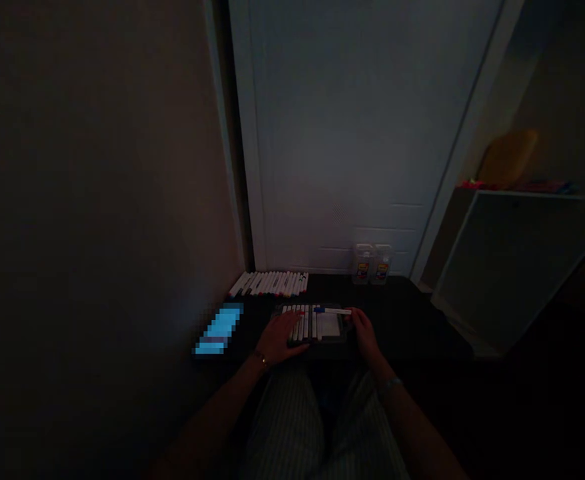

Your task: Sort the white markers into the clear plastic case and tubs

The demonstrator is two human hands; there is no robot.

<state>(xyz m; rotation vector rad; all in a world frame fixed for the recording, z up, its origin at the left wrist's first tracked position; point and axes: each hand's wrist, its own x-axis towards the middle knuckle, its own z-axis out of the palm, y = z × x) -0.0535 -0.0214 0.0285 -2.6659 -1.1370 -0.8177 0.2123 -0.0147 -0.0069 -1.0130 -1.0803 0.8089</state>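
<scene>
A clear shallow case (341,339) lies on the dark table in front of me, with several white markers (306,325) side by side in its left and middle part. To their right a pale strip of the case shows uncovered. My left hand (277,339) rests with fingers stretched over the left end of the case, thumb apart along its near edge. Pinched in my right hand (365,333) is a white marker with a blue cap (338,311). It is held nearly level above the case, its blue end pointing left. Dim light hides finer detail of the fingers.
A row of loose white markers (272,283) lies at the back left of the table. Two clear packages with colourful labels (362,265) stand at the back right. A bright pixelated rectangle (220,329) lies at left. A wall rises close on the left; a cabinet (512,260) stands right.
</scene>
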